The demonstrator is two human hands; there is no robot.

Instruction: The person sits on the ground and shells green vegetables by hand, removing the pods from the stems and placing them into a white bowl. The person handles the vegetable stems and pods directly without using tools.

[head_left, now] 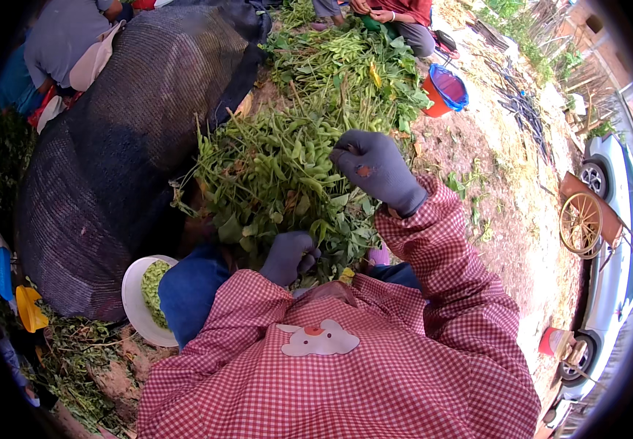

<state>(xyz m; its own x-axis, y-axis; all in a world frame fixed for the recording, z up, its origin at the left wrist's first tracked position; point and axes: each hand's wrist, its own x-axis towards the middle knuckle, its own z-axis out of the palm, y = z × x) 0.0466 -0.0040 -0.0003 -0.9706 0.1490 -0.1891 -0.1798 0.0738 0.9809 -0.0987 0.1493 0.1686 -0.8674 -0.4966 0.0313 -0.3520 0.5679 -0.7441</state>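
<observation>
A grey glove covers my left hand [290, 257], which is low near my lap at the lower edge of a heap of green soybean plants [294, 159] with pods. Its fingers are curled, and whether they hold a stem is hidden. My right hand [371, 169], in a matching glove with a worn reddish spot on its back, is raised over the right side of the heap. Those fingers are bent inward and their grip cannot be made out. By my left knee stands a white bowl [132, 296] with shelled green beans [154, 291].
Dark netting [124, 142] covers a large mound on the left. An orange bucket with a blue liner [438, 90] stands beyond the heap. Other people sit at the top left and top. A wooden-wheeled cart [591, 214] and a parked car [604, 263] are at right.
</observation>
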